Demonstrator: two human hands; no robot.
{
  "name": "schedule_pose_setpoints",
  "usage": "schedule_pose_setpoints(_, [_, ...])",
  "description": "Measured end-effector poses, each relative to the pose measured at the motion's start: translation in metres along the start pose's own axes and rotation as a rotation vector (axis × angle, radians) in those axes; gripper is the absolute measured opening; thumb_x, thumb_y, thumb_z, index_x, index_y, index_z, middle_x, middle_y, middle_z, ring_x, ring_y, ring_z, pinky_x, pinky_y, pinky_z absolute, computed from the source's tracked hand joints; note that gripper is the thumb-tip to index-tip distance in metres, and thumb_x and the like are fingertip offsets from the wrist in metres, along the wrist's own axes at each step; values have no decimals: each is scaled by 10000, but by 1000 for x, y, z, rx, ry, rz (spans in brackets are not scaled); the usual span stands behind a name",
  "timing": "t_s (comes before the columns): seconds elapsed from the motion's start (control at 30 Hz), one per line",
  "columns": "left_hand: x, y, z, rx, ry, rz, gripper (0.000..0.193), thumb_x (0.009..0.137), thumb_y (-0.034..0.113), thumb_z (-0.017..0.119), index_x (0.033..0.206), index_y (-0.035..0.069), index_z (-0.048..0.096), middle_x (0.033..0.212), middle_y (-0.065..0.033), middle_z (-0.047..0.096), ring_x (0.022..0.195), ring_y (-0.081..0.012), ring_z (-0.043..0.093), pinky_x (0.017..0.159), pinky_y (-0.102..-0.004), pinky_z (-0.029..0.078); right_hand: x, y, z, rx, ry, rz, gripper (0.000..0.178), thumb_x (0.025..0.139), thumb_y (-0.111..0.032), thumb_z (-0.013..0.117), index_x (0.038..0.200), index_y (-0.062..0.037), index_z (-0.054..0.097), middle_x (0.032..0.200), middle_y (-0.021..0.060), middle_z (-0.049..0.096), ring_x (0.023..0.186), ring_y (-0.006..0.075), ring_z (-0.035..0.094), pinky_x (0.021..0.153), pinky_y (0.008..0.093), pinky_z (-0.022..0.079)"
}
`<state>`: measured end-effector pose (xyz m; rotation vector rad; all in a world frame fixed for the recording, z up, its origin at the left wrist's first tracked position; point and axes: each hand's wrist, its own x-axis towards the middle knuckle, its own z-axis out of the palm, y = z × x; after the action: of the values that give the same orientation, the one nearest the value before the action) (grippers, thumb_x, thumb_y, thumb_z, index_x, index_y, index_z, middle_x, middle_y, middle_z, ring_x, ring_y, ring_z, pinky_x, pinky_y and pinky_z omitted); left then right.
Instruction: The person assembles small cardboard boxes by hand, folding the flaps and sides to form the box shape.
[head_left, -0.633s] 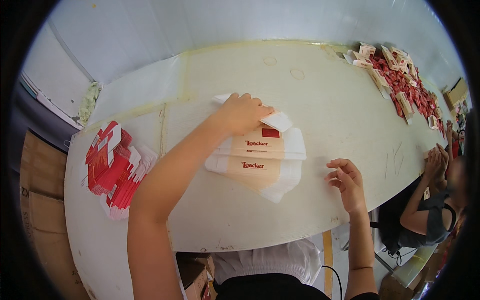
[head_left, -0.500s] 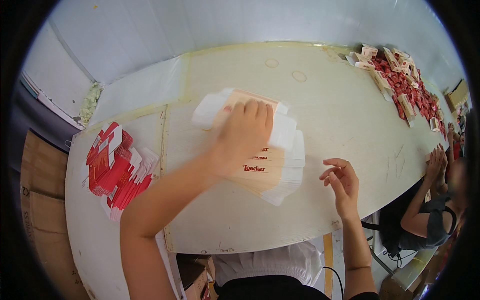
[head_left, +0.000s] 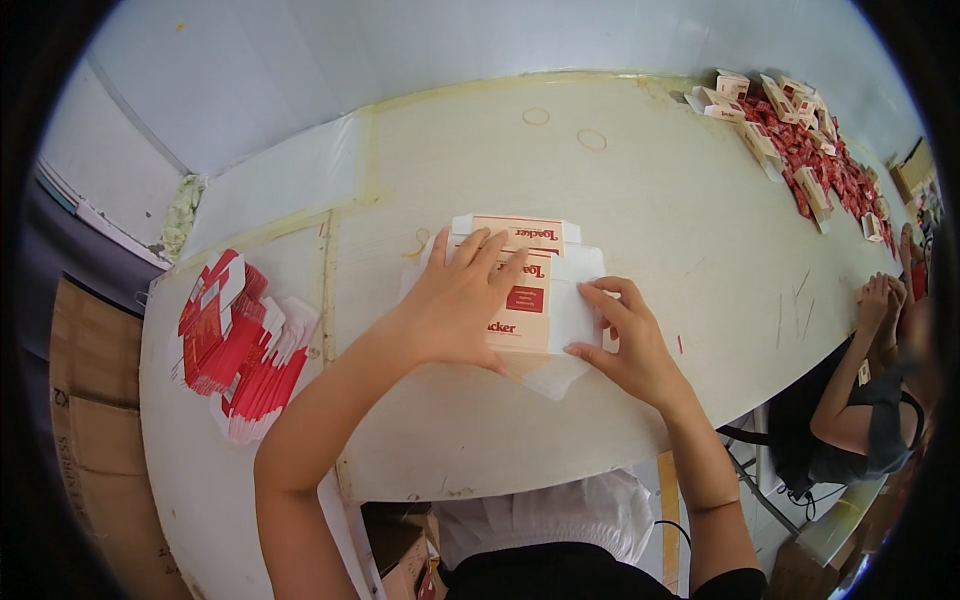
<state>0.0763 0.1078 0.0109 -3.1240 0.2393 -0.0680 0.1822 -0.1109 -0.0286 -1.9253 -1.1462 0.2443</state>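
Note:
A stack of flat, unfolded cream cartons (head_left: 519, 333) with white flaps lies on the table before me. My left hand (head_left: 455, 305) rests over its left part, fingers spread on the printed panels and thumb by the near edge. At the stack's right side, my right hand (head_left: 632, 340) has its thumb and bent fingers around the white flaps (head_left: 572, 300). Some cartons reach out past the far side of the pile, and its left end is partly hidden under my left hand.
Red flat cartons (head_left: 225, 335) lie in fanned piles at the left. Far right, cream boxes (head_left: 762, 152) lie among many small red packets (head_left: 845, 185). Another person's hands (head_left: 875, 300) are at the right table edge. A brown cardboard box (head_left: 100, 440) stands at the left.
My left hand has come down from its blurred motion over the stack and lies on it. My right hand has moved left from beside the cartons to their right edge. The pile looks more even.

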Motion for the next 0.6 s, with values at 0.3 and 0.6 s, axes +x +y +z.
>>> schedule_pose_setpoints(0.3, [-7,1,-1,-40,35,-42,1241,411,529,868,1380,-45,346,1279,-148,408,1202,-297,391,1002,-438,321,0,-1,-6,-37,-53,-29,691,653,-115,833,1254,10,517,1227,155,462,924,270,577,779,367,511])
schedule_pose_setpoints(0.6, [-12,8,-1,6,62,-61,1246,376,591,844,1347,-35,379,1321,-141,375,1211,-312,362,983,-454,297,11,-11,-12,-282,-24,-132,708,540,-210,882,1138,-33,547,1180,128,478,879,285,585,739,376,509])
